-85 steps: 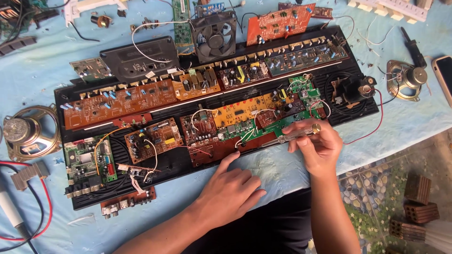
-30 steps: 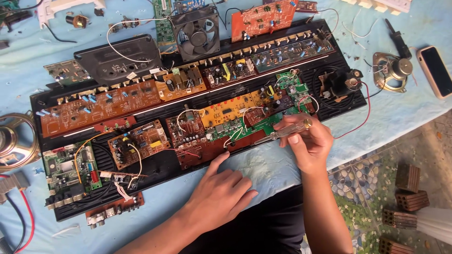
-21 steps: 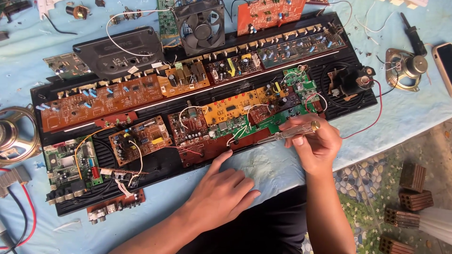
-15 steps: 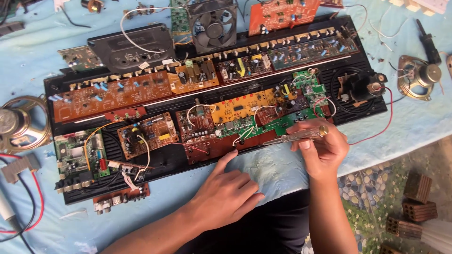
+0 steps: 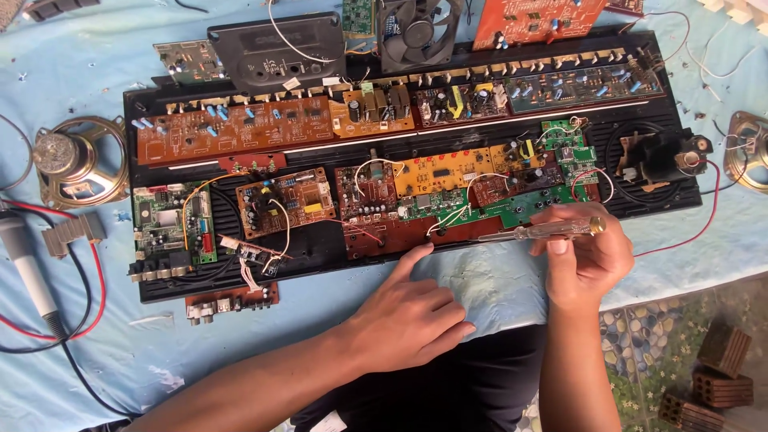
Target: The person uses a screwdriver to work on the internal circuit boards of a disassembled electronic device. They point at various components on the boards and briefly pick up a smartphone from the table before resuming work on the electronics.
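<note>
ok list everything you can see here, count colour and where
black chassis panel: 1, black, across the middle of the cloth
circuit boards: many, brown, orange and green, laid over the panel; long brown one upper left
green board: 1, green, right of centre, under the tool tip
cooling fan: 1, black, top centre
orange board: 1, orange, top right
speakers: 2, metal frames, one at left edge, one at right edge
soldering iron: 1, grey handle, far left
red wire: 1, red, right of the panel
blue cloth: 1, light blue, under everything
bricks: a few, brown, bottom right
screwdriver: 1, clear handle, in right hand
left hand: forefinger on the panel's front edge
right hand: holds the screwdriver
</note>
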